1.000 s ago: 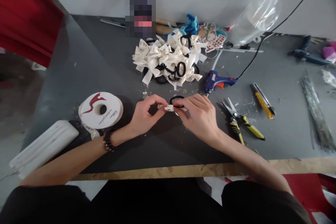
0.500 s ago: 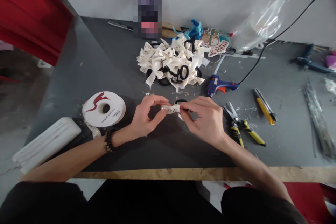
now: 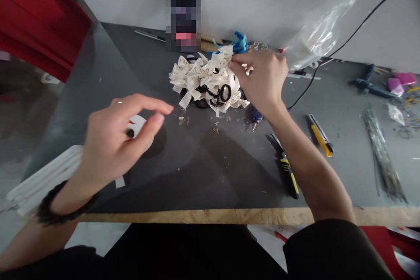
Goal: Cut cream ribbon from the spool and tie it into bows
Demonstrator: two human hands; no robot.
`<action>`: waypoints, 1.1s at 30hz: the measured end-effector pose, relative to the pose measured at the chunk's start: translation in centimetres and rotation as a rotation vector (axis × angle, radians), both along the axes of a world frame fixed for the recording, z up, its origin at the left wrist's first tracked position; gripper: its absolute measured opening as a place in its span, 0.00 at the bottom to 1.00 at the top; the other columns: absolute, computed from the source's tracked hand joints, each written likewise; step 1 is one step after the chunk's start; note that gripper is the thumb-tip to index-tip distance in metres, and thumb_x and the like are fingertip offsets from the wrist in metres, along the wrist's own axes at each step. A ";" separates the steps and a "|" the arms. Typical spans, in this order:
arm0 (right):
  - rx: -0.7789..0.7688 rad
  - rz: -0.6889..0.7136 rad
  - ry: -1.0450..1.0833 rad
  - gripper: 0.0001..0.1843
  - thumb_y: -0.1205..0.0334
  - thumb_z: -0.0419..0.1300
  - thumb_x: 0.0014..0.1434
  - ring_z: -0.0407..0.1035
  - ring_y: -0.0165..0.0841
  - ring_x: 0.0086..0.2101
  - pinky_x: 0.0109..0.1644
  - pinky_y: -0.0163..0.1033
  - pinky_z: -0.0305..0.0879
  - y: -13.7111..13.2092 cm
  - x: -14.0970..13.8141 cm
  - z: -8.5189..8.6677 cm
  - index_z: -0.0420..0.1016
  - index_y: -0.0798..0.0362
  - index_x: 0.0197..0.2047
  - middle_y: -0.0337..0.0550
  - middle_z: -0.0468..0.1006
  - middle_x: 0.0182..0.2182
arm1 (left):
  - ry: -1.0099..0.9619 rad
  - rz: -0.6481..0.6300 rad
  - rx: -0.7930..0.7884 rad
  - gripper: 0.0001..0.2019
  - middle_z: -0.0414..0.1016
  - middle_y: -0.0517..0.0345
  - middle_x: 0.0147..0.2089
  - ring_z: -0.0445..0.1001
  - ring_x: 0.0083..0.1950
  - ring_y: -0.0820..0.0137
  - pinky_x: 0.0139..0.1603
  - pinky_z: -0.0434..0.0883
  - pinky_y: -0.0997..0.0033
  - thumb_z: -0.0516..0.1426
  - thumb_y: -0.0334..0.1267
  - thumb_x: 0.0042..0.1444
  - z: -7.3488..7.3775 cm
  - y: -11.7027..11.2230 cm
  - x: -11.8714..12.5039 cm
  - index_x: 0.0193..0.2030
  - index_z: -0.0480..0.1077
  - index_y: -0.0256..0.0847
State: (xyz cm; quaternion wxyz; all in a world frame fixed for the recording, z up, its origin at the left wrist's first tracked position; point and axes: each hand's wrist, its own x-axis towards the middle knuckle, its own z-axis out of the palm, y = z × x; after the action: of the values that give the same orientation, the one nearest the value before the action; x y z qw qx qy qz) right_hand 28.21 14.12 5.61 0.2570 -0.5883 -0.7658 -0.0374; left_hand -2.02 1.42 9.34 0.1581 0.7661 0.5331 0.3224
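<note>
A heap of cream ribbon bows on black hair ties [image 3: 197, 79] lies toward the back of the grey table. At its right side, my right hand [image 3: 262, 76] pinches a ribbon bow [image 3: 225, 54] at the top of the heap; the fingers partly cover it. My left hand [image 3: 113, 135] hovers over the left of the table, holding nothing, with thumb and forefinger apart. Partly hidden behind it is a white ribbon spool [image 3: 139, 123], and a loose ribbon end [image 3: 120, 181] shows below. Beneath my right wrist the blue glue gun [image 3: 257, 117] is mostly covered.
Yellow-handled snips [image 3: 288, 175] lie beside my right forearm, partly hidden by it. Farther right are a yellow utility knife [image 3: 321, 138] and a bundle of thin wires [image 3: 382, 153]. A black cable [image 3: 361, 37] crosses near a plastic bag [image 3: 315, 41]. A white device [image 3: 49, 179] sits at left.
My hands, together on a ribbon bow before, have parted. The right one has carried the bow up to the heap; the left has let go and moved left, in front of the spool.
</note>
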 end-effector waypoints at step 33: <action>-0.248 0.263 0.299 0.26 0.50 0.71 0.66 0.74 0.46 0.57 0.59 0.52 0.71 -17.3 -6.4 -7.4 0.74 0.48 0.63 0.51 0.80 0.60 | 0.485 -0.231 0.356 0.11 0.80 0.50 0.66 0.80 0.63 0.53 0.61 0.70 0.50 0.60 0.29 0.60 -10.4 -3.9 -0.2 0.48 0.79 0.40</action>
State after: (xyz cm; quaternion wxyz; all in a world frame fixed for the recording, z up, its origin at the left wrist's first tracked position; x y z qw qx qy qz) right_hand 21.85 -3.19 -1.77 0.2958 -0.5095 -0.7881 0.1783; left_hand -2.25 -2.47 -1.08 -0.0747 0.8916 0.4002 0.1984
